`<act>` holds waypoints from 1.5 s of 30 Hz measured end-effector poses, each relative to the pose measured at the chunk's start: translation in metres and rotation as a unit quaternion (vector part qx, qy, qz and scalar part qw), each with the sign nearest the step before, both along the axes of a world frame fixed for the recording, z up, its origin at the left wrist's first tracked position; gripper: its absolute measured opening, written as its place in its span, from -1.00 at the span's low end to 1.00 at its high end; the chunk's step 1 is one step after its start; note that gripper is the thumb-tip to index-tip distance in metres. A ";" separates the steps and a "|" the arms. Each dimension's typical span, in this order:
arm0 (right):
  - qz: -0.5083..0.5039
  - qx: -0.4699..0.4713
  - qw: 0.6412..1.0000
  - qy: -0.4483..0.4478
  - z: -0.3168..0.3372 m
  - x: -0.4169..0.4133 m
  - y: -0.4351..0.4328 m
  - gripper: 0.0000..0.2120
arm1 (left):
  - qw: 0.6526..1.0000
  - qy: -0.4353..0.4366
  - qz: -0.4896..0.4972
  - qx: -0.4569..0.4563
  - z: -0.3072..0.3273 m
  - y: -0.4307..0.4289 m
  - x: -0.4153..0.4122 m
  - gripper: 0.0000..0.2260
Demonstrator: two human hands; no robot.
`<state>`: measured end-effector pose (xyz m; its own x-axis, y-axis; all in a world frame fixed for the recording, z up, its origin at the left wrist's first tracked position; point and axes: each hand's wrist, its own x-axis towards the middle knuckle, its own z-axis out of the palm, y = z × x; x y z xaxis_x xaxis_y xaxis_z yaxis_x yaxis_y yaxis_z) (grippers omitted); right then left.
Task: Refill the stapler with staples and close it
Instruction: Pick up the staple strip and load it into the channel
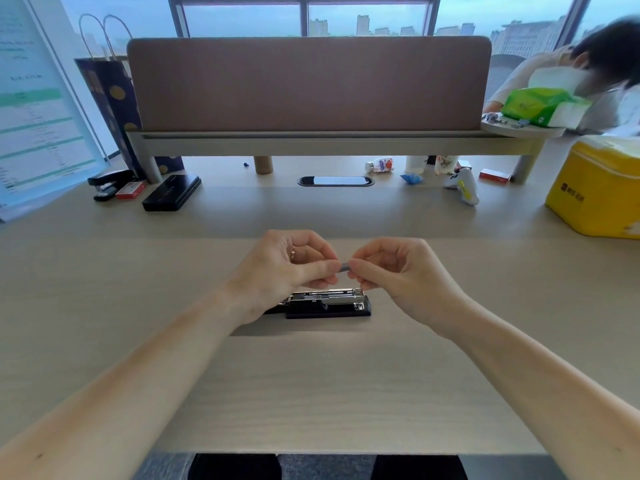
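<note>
A black stapler [329, 306] lies on the desk in front of me, its lid swung back and the shiny metal staple channel exposed. Just above it I hold a short grey strip of staples [345, 267] between the fingertips of both hands. My left hand [284, 271] pinches its left end and covers the stapler's left part. My right hand [398, 271] pinches the strip's right end. Most of the strip is hidden by my fingers.
At the back left sit a second black stapler [105, 185], a red staple box [131, 189] and a black case [172, 192]. A white controller [462, 188], another red box [494, 175] and a yellow tin [599, 188] sit back right. A person sits beyond the divider.
</note>
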<state>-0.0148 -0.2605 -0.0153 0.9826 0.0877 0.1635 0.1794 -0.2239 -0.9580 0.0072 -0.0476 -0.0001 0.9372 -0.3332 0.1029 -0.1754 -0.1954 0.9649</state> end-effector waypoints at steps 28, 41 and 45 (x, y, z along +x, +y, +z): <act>0.032 -0.222 0.952 -0.210 -0.056 -0.005 -0.016 -0.89 | 0.974 -0.121 0.030 0.187 -0.021 -0.001 -0.008 -0.94; 0.014 -0.218 0.960 -0.173 -0.048 -0.012 -0.016 -0.88 | 0.968 -0.148 0.024 0.201 -0.022 -0.002 -0.009 -0.92; 0.016 -0.212 0.964 -0.161 -0.047 -0.011 -0.016 -0.89 | 0.960 -0.168 0.022 0.221 -0.021 -0.004 -0.011 -0.92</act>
